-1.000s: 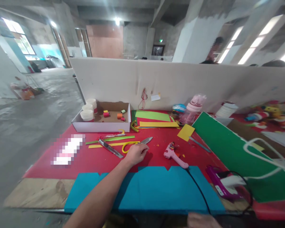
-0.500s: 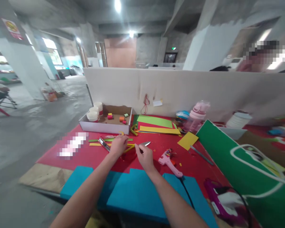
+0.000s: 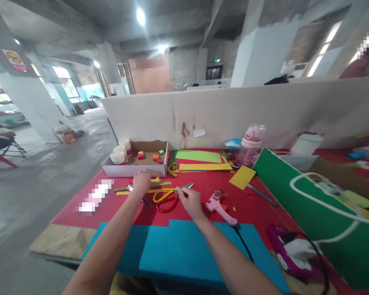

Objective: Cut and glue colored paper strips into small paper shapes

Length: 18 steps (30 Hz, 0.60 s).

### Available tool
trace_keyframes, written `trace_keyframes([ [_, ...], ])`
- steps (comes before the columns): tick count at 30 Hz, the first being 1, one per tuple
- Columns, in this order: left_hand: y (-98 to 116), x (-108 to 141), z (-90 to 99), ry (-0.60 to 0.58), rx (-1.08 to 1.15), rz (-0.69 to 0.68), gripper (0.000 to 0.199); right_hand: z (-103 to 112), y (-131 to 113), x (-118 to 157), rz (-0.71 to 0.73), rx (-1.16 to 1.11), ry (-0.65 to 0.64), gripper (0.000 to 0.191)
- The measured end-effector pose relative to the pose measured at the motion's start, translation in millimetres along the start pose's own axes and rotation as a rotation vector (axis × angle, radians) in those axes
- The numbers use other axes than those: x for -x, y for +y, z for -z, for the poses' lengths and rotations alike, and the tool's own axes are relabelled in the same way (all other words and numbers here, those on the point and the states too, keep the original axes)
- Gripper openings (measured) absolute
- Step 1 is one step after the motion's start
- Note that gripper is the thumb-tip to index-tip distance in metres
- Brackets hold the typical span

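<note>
My right hand is closed in a pinch on the right end of a narrow yellow paper strip. The strip runs leftward over the red tabletop, passing behind my left hand. That hand is above a silver metal tool, which it partly covers; its fingertips point away, so their grip is hidden. Between the hands lie scissors with red and yellow handles, their blades partly behind my right fingers. A green strip lies just beyond the yellow one.
A shallow box at the back left holds white cups and small paper rolls. Coloured sheets lie behind. To the right are a pink glue gun with a cord, a yellow square and a green panel. Blue sheets line the front.
My left hand has moved left, away from my right hand, uncovering the scissors' handles and more of the yellow strip. My right hand keeps its pinch. The camera view has shifted slightly.
</note>
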<state>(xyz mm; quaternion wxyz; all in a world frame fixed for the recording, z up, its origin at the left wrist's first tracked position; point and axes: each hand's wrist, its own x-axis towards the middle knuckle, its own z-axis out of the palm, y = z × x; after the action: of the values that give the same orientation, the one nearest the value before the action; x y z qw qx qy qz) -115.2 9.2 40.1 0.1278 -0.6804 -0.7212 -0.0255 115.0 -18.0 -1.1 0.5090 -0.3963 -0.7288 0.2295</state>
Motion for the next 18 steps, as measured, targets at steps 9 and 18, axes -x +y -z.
trace_keyframes([
  [9,-13.4,7.2,-14.3,-0.052,-0.008,0.019,0.032,-1.4,2.0,1.1,-0.036,-0.04,-0.035,0.047],
  [18,-33.9,2.4,1.8,0.041,0.022,-0.03,0.031,-0.9,4.3,0.1,-0.08,-0.06,-0.037,0.047],
])
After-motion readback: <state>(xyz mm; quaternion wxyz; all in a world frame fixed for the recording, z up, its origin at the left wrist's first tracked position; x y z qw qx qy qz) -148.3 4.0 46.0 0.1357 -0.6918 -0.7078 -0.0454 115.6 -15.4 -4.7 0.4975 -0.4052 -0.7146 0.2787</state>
